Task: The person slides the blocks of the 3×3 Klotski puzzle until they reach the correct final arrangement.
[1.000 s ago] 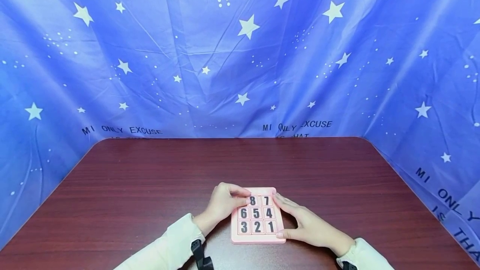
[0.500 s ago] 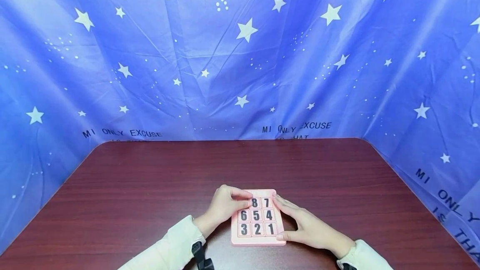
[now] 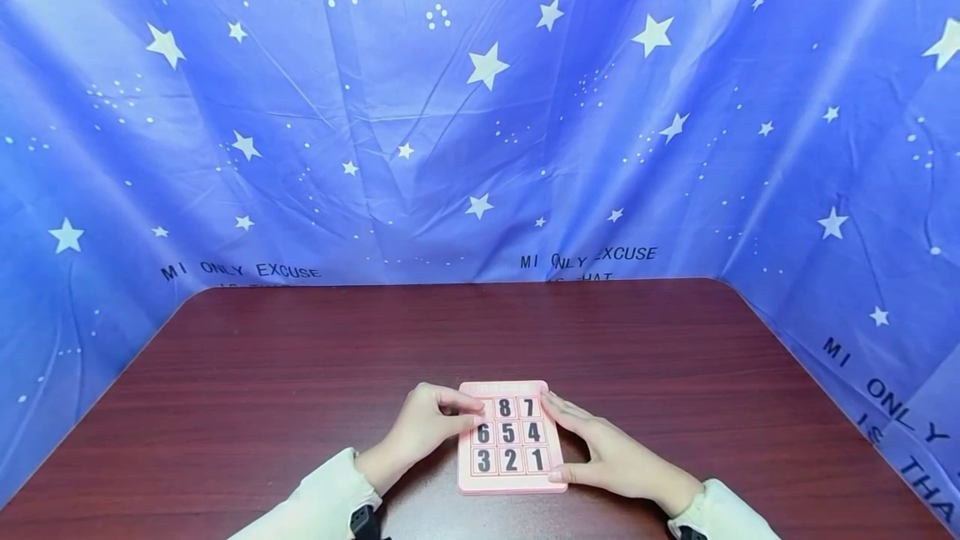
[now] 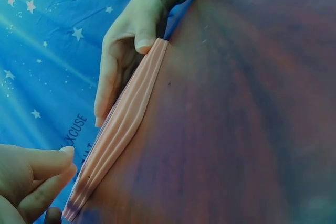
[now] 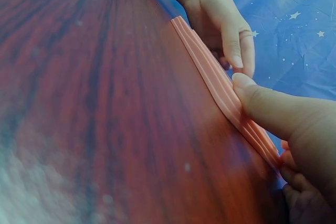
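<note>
A pink number sliding puzzle (image 3: pixel 510 486) lies flat on the table, its black digits reading 8 7, 6 5 4 and 3 2 1 from the far row to the near one. My right hand (image 3: pixel 618 452) grips its right side, thumb at the near corner and fingers along the far part of that edge. Over the upper left cell, which they partly hide, are the thumb and index fingertips of my left hand (image 3: pixel 420 432). In the left wrist view the left fingertips (image 4: pixel 67 151) show just beside the ridged puzzle edge (image 4: pixel 126 119), nothing visible between them.
The dark red wood table (image 3: pixel 300 357) reaches back to a blue star-patterned cloth (image 3: pixel 375 107), which hangs behind it and along both sides. A black strap (image 3: pixel 365 522) is on the left wrist over a pale sleeve (image 3: pixel 315 498).
The 8 tile has slid slightly right against the 7. My left fingertips have drawn back left from it to the upper left cell. The right hand keeps its hold on the puzzle.
</note>
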A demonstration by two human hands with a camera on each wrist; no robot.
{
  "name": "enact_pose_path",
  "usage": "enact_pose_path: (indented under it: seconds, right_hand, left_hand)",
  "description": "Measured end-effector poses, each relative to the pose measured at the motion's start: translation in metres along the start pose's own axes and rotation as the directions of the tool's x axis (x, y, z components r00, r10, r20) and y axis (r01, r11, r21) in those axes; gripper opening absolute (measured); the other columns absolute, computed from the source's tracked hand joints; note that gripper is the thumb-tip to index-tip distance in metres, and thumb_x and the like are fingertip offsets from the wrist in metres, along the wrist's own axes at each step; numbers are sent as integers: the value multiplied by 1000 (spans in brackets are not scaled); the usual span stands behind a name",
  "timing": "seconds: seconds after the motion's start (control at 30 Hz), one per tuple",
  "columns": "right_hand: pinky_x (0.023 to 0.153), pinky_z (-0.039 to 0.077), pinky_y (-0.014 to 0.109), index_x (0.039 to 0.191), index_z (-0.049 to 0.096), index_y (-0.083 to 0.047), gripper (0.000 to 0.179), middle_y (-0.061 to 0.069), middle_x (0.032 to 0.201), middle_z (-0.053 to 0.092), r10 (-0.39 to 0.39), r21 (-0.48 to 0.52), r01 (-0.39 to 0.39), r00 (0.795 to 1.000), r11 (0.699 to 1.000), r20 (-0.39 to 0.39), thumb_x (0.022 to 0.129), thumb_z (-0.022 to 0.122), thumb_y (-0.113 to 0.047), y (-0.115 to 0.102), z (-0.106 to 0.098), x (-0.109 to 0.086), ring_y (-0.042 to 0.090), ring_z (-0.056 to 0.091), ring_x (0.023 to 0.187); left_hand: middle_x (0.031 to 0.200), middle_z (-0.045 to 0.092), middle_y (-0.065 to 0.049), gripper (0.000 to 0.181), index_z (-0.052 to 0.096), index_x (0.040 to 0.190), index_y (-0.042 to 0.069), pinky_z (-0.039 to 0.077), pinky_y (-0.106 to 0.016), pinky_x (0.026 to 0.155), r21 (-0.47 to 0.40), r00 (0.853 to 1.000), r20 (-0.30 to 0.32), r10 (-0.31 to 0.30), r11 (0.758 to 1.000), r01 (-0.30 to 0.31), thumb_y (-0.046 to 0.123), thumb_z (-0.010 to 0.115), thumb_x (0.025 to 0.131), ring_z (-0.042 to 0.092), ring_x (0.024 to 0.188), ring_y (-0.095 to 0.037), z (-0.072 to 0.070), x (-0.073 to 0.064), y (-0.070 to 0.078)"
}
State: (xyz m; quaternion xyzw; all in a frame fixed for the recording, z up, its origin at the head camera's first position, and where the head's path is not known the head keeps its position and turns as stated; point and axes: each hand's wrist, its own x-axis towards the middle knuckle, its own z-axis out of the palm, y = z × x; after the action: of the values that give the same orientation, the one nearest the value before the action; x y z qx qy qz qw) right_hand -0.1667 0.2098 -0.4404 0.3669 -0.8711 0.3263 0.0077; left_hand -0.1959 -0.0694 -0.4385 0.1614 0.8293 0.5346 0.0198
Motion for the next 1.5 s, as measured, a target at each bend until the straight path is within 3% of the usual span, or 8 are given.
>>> enact_pose_path:
  seconds: [0.33,0.83,1.07,1.23,1.5]
  right_hand:
    - [106,17,13,142,35,2,82,21,148,32,12,-4,-12,1000,1000,7,82,69,-42,2,0,0,40,33,132]
    - [105,16,11,142,35,3,82,21,148,31,21,21,-21,1000,1000,11,82,69,-41,1,0,0,40,32,133]
    - [106,18,12,142,35,2,82,20,148,32,33,26,-33,999,999,17,82,69,-42,2,0,0,39,32,133]
    - [106,18,13,142,35,2,83,20,148,32,26,13,-26,1000,1000,17,82,69,-43,1,0,1,38,32,133]
    - [106,18,13,143,35,2,83,20,149,31,27,14,-27,999,1000,20,82,69,-42,2,0,1,38,32,133]
  left_hand:
    - [86,72,3,14,77,85,13,43,-19,73,81,1000,25,5,997,-7,14,79,71,57,79,-3,-1,-8,-1]
    - [85,72,3,20,77,85,14,42,-21,66,131,999,3,32,991,-32,17,83,66,54,73,-3,2,-10,0]
    - [85,72,2,20,77,84,14,41,-20,65,122,1000,-5,24,992,-23,6,79,66,53,72,-3,3,-5,0]
    - [80,71,0,21,77,85,10,40,-19,56,80,999,0,34,996,-34,1,77,65,49,64,-3,2,0,-1]
    - [82,71,-1,18,77,85,10,38,-18,53,81,999,18,37,996,-38,2,78,68,47,60,-2,-1,11,-3]
